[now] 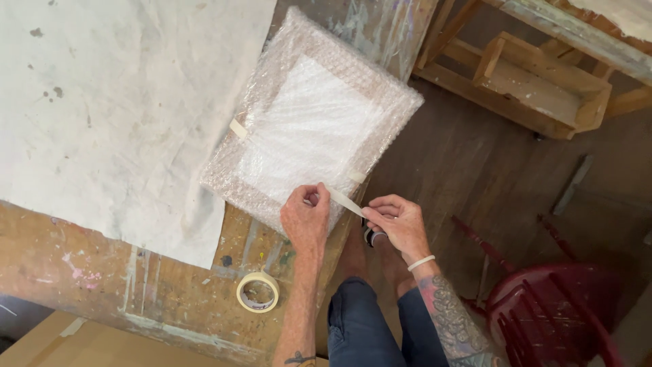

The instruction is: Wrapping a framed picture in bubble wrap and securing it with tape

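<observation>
A roll of masking tape (258, 291) lies flat on the paint-stained wooden table (163, 285), near its front edge. Just beyond it, the left hand (305, 217) presses a strip of tape (345, 202) onto the bubble-wrapped parcel (312, 119), which overhangs the table edge. The right hand (399, 223) pinches the strip's free end, pulled taut. Farther off lies a stained white cloth (115, 102).
</observation>
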